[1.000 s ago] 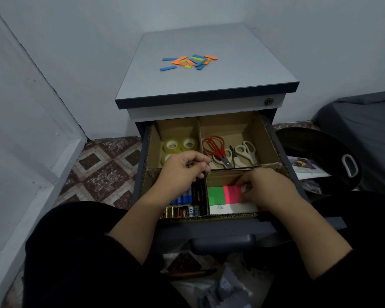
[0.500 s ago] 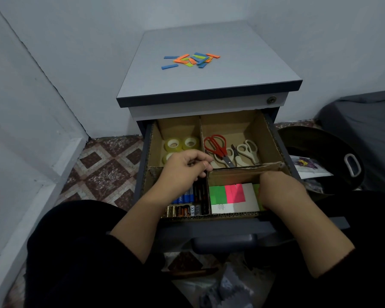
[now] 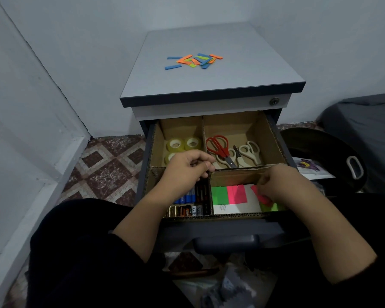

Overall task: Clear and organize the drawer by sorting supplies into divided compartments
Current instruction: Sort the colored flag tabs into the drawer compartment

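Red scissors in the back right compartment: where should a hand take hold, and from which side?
By the looped handles of the red scissors, coming from above. They lie flat with the loops toward the back in bare space, while the blades run under the white scissors.

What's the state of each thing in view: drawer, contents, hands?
drawer: pulled open
tape rolls: lying flat, back-left compartment
scissors: closed, back-right compartment
batteries: lying in front-left compartment
sticky notes: front-right compartment
left hand: fingers curled at the centre divider; grip unclear
right hand: pinching a pink note
colored strips: scattered on cabinet top
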{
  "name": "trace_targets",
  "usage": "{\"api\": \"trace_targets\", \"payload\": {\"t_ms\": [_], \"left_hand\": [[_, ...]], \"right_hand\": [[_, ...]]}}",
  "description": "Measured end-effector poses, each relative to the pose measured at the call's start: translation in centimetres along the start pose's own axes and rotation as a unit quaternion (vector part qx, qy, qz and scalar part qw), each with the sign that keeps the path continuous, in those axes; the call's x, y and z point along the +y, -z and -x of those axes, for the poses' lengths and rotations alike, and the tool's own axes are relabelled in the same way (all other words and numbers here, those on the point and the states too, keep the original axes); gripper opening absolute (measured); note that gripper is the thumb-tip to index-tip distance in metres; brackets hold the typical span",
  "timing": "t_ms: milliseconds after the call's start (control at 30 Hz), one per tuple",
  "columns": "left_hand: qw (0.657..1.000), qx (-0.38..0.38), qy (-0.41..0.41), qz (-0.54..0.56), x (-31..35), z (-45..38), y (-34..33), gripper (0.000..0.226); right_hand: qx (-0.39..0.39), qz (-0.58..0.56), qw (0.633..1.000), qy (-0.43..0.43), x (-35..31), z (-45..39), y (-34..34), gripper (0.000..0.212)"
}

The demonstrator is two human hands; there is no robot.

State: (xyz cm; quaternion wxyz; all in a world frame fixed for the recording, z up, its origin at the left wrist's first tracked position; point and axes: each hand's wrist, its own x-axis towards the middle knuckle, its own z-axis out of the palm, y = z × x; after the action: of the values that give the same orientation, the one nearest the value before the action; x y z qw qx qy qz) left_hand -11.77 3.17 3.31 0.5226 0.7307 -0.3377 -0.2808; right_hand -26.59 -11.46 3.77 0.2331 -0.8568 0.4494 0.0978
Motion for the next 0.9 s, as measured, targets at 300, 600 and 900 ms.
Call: {"api": "trace_targets", "payload": {"t_ms": [300, 600, 900], "left_hand": [[1.000, -0.001, -0.005, -0.007, -0.1, -0.1, 0.0, 0.020], [1.000, -0.002, -0.008, -0.008, -0.1, -0.1, 0.0, 0.021], [1.000, -0.002, 0.000, -0.005, 0.1, 0.0, 0.0, 0.020]], "right_hand": [[-0.063, -0.091, 0.994, 0.005, -2.9, -0.7, -2.0, 0.012], [-0.005, -0.023, 0.997, 0.076, -2.7, -0.8, -2.3, 0.019], [-0.012, 0.090, 0.987, 0.134, -2.4, 0.1, -2.5, 0.043]]}}
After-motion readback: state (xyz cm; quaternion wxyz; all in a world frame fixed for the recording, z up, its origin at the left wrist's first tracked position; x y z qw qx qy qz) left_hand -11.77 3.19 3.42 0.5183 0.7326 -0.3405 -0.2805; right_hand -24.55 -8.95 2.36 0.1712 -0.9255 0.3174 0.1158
